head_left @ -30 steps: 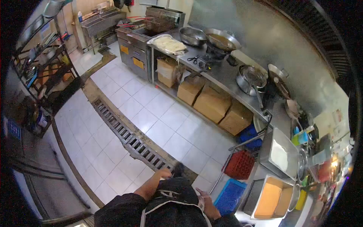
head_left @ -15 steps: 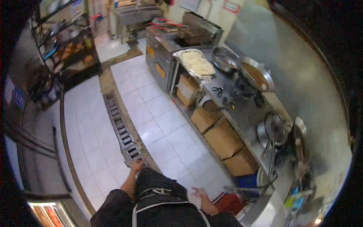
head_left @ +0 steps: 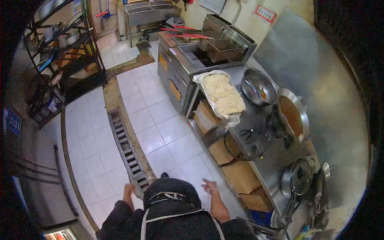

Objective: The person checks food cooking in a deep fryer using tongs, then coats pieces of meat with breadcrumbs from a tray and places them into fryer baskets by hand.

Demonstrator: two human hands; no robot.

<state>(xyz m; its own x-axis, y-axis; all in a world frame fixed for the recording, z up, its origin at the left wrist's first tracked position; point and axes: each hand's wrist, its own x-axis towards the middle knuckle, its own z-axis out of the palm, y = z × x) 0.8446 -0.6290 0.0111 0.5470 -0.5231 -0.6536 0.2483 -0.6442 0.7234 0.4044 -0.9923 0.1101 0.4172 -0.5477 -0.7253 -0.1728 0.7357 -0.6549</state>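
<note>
My left hand [head_left: 129, 190] hangs at my side above the drain grate, its back toward me; its fingers are too small and hidden to read. On the other side, my right hand [head_left: 209, 186] is held out over the white tiles with fingers apart and nothing in it. Between them is my dark apron [head_left: 172, 200] with light ties. Neither hand touches the steel counter [head_left: 262, 160] on the right. On that counter lie a tray of pale breading [head_left: 222, 91] lined with plastic, a metal bowl [head_left: 258, 86] with a utensil in it, and a wide pan of brown liquid [head_left: 291, 116].
Cardboard boxes [head_left: 242, 176] sit under the counter. A fryer [head_left: 200, 52] with red-handled baskets stands beyond it, and a sink [head_left: 152, 15] at the back. At left is a black shelf rack [head_left: 76, 56]. A drain grate [head_left: 127, 148] runs along the tiled floor.
The view has shifted, with the counter and fryer now larger and nearer. My left hand has swung outward to the left and back; my right hand has come slightly forward.
</note>
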